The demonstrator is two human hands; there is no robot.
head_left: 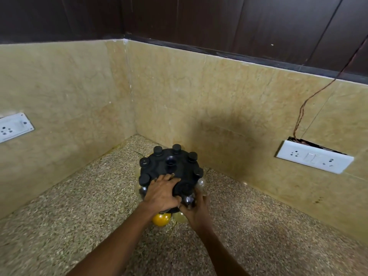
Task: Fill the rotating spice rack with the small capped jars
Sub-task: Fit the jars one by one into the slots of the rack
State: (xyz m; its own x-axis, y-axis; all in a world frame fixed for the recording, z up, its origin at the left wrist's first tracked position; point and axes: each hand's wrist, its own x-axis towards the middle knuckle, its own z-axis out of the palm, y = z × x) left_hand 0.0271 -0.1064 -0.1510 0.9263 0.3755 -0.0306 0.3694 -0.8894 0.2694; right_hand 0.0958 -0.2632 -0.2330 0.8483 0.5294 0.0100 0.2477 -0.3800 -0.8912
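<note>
Rack [171,166] full of capped jars; left hand [162,193] flat on top, right hand [196,211] grips a jar [188,199] (contents unclear) beside the yellow one [161,219].

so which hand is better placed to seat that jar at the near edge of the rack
Right. The right hand already wraps the jar at the rack's near edge; the left hand lies flat on top, steadying it.

rack [171,168]: black | jar [161,219]: yellow | counter [79,206]: speckled brown | wall [199,92]: beige marbled
</note>
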